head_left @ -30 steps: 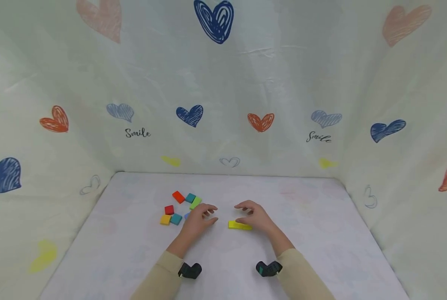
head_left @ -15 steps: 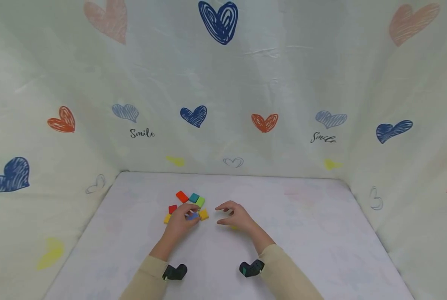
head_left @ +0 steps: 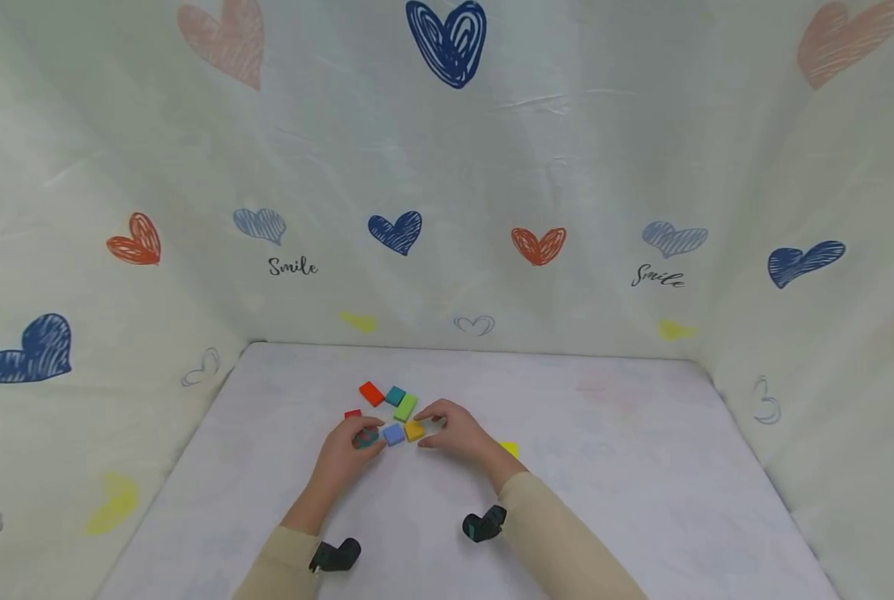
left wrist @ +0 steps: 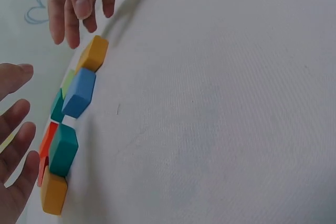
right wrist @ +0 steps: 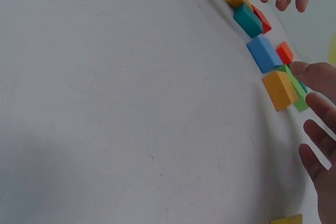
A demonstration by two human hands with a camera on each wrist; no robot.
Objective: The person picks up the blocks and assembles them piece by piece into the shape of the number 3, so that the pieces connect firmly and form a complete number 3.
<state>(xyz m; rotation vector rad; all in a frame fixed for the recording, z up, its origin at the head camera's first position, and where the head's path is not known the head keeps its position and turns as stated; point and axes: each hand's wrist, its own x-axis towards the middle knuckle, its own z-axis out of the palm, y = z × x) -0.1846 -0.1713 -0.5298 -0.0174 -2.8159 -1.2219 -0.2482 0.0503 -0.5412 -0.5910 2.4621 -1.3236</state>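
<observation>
My left hand [head_left: 344, 450] hovers over a teal block [head_left: 367, 438], its thumb and fingers apart. Beside the right-hand orange block [head_left: 414, 430] is my right hand [head_left: 457, 432], its fingers spread and gripping nothing. A blue block [head_left: 394, 434] lies between the hands. In the left wrist view, another orange block [left wrist: 54, 192] sits beyond the teal one; my left hand hides it in the head view. Behind these lie a light green block [head_left: 405, 407], a second teal block [head_left: 395, 396], an orange-red block [head_left: 372, 393] and a partly covered red block [head_left: 352, 413].
A yellow piece [head_left: 510, 449] shows partly behind my right forearm. The white table [head_left: 604, 500] meets a pale curtain [head_left: 596, 167] printed with hearts at its back and sides. Dark wrist devices [head_left: 336, 556] sit at both sleeves.
Both hands have moved left to the blocks; my right hand has left the yellow piece and come beside the orange block. My left hand has shifted from the blue block to the teal one.
</observation>
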